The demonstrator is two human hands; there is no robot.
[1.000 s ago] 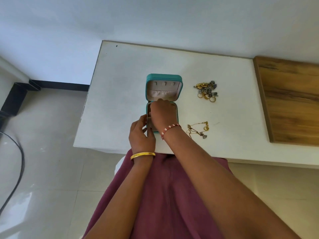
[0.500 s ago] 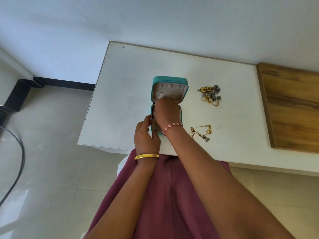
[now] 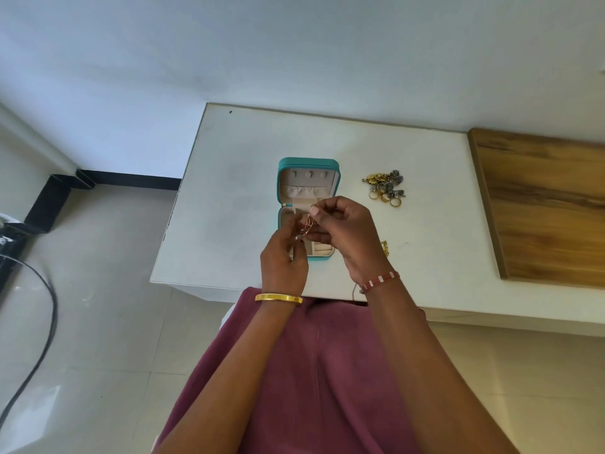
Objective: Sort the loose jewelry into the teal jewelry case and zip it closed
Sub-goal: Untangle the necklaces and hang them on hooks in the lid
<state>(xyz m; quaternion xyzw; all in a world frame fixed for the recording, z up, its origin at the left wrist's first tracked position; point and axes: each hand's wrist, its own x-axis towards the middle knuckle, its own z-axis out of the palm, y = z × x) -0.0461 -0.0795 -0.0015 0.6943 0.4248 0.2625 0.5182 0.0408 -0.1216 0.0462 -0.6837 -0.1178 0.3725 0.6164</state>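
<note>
The teal jewelry case [image 3: 309,165] lies open on the white table [image 3: 235,198], its lid tipped back and its beige lining showing. Above its lower half my right hand [image 3: 343,231] pinches a thin rose-gold chain [image 3: 307,224] with a small ring at its top. My left hand [image 3: 283,253] is blurred and holds the chain's lower end. A pile of gold and silver rings and charms [image 3: 386,188] lies right of the case. A gold chain [image 3: 384,247] peeks out behind my right wrist.
A wooden board [image 3: 543,208] covers the table's right side. The table's front edge runs just before my lap in maroon cloth. A black cable [image 3: 39,339] curves over the tiled floor on the left.
My right hand has lifted out of the case's base, with the rose-gold chain now between both hands. My left hand has risen from the case's side to the chain.
</note>
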